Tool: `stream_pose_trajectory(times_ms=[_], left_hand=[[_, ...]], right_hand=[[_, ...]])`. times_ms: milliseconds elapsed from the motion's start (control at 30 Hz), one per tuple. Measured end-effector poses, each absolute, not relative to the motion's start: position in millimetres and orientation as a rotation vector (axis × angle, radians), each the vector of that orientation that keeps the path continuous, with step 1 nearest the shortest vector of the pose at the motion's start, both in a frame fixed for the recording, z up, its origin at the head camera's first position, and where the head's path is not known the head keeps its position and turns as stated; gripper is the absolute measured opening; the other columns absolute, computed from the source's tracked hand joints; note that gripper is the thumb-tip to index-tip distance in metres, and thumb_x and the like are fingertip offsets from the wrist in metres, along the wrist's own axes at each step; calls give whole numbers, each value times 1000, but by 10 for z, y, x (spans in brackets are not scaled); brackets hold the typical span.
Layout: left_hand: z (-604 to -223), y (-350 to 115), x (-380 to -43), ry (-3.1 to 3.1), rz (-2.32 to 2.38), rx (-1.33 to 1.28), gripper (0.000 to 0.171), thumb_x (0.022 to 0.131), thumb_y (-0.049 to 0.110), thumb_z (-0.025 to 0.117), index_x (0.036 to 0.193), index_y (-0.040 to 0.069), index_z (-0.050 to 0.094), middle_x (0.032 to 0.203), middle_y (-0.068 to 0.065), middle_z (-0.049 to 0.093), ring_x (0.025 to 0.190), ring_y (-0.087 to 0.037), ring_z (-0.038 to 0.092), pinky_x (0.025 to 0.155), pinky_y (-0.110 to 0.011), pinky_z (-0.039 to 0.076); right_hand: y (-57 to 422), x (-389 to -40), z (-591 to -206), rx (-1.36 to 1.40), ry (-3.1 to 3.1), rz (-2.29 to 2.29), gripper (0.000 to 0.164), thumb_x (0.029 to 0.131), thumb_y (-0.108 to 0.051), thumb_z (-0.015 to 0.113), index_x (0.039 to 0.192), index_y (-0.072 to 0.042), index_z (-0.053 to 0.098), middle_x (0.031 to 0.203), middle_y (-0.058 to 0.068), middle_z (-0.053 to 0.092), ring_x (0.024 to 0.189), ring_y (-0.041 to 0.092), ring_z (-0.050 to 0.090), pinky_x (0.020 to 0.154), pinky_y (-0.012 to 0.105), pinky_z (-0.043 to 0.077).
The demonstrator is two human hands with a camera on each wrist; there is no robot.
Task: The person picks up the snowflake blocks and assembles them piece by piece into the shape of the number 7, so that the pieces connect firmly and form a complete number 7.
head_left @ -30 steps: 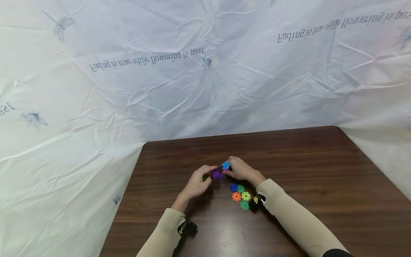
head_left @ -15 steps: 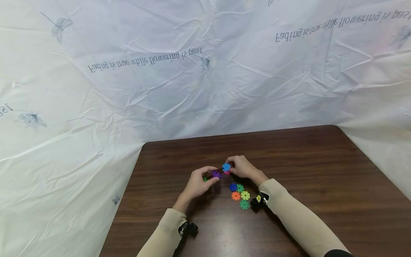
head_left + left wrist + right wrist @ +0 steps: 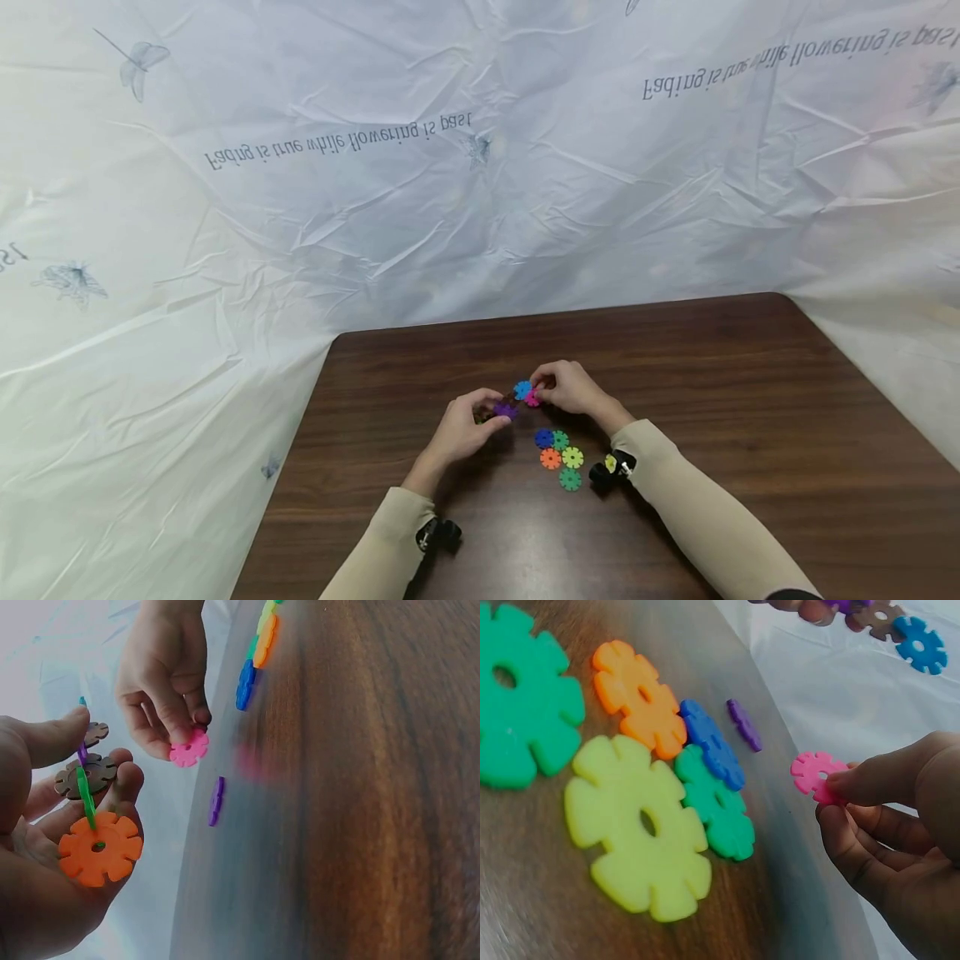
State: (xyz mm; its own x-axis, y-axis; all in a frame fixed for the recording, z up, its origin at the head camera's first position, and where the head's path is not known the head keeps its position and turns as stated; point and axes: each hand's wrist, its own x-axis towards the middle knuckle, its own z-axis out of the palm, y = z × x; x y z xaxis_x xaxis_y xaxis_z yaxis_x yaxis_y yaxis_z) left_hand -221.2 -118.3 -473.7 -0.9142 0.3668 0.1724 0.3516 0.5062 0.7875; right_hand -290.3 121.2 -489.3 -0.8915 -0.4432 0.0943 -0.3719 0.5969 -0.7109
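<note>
My left hand [image 3: 461,429] holds a chain of interlocked notched plastic discs. In the left wrist view, the chain starts with an orange disc [image 3: 101,866] near the palm. A green disc [image 3: 85,796] stands edge-on behind it, then a brown disc [image 3: 71,784], with more pieces under the thumb. At the chain's far end a blue disc [image 3: 932,649] sticks out past a brown one [image 3: 877,628]. My right hand [image 3: 570,390] pinches a loose pink disc [image 3: 810,782] between thumb and fingers. In the head view the pink disc overlaps the chain's blue end.
On the brown table [image 3: 675,517] lie a yellow disc [image 3: 622,825], an orange disc [image 3: 626,686], a dark blue disc [image 3: 709,739] and two green discs, one nearer [image 3: 544,690]. A single purple disc [image 3: 744,725] lies apart. Behind the table hangs a white printed sheet [image 3: 487,233].
The pink disc has come out from below the blue disc to its right side, with my right hand shifting slightly right. The chain's blue end moves a little left; my left hand stays nearly still.
</note>
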Motion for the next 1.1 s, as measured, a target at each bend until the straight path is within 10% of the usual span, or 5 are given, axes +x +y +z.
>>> stream_pose_trajectory(times_ms=[1100], left_hand=[[-4727,-1158,-2203,2600,1506,653,26,94,20,66,113,3,65,91,-15,72,74,-11,67,68,-25,54]], right_hand=[[1320,-2721,-4563,-871,2695,-1543,7,89,-17,72,95,-20,74,84,-6,70,71,10,64,63,28,54]])
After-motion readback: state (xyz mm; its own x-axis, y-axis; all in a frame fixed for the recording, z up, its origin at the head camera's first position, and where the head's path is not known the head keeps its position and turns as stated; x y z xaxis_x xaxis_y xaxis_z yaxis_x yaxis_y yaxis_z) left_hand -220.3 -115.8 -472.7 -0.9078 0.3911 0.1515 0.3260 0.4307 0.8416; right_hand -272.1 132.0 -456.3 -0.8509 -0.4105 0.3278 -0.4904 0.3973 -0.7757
